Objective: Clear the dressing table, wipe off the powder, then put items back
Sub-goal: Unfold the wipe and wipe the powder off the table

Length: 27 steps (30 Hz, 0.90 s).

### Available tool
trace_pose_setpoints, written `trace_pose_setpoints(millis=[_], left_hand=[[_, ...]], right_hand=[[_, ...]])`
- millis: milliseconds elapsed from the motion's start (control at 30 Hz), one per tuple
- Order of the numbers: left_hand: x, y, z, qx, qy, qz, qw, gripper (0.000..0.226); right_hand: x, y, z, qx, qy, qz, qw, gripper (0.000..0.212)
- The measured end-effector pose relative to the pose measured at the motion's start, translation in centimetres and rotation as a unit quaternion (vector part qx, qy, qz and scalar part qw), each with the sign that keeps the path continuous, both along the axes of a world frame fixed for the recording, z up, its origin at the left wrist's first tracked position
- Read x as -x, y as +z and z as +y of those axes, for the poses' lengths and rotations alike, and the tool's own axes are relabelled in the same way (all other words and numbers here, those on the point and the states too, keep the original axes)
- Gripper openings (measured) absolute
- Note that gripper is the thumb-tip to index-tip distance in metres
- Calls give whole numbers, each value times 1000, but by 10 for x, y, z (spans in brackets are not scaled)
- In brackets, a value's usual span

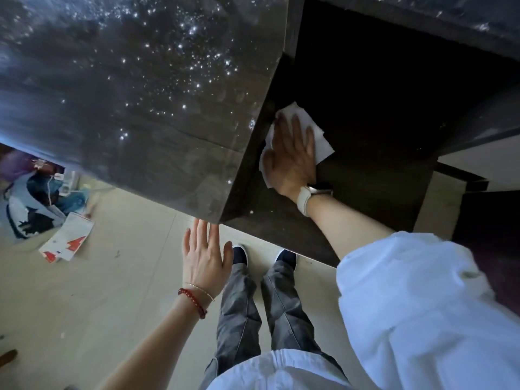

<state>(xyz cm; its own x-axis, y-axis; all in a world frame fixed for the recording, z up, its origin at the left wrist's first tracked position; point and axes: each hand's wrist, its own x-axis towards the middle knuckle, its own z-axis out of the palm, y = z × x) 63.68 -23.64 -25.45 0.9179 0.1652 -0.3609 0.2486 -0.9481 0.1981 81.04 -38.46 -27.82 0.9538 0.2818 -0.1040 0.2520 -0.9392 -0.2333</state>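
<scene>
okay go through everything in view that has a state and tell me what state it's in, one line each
right hand: flat, fingers spread, pressing the tissue down
white tissue: crumpled, pinned against the dark lower surface
left hand: open, empty, near the table corner
dressing table top: bare of items, dusty, white powder specks on it
red and white packet: lying on the floor

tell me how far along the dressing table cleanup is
Cleared: nothing stands on the dark tabletop. In hand: the right hand presses a white wipe flat on it, while the left hand hovers open by the corner. Left: white specks on the raised glossy surface, then returning the items.
</scene>
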Motion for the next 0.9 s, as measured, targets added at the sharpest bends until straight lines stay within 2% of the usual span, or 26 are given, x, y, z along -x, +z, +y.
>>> trace_pose_setpoints(millis=[133,233,367,400,467,567,633,700,800,900], left_hand=[[0,4,3,33,-3,13,999,56],[1,7,12,37,-33,2,999,57],[2,12,14,25,-78,8,997,57],[4,12,13,25,-92,9,995,59],[8,11,11,33,-104,10,994,61],[12,9,14,58,-104,24,993,64],[12,10,20,65,-112,22,991,63],[11,11,26,74,-124,25,989,63],[14,10,37,92,-111,-2,990,64],[19,10,42,95,-87,-24,991,61]], right_hand=[[64,-5,13,18,24,-14,999,59],[122,0,20,11,59,15,998,56],[151,1,-10,18,110,17,994,53],[154,1,-26,21,85,21,996,52],[163,1,-59,29,-27,29,999,50],[175,4,-77,36,-236,40,970,53],[172,5,-55,29,-301,40,952,54],[168,6,-16,4,-270,40,962,53],[169,8,45,-6,-131,49,990,52],[173,10,57,-12,-100,68,993,52]])
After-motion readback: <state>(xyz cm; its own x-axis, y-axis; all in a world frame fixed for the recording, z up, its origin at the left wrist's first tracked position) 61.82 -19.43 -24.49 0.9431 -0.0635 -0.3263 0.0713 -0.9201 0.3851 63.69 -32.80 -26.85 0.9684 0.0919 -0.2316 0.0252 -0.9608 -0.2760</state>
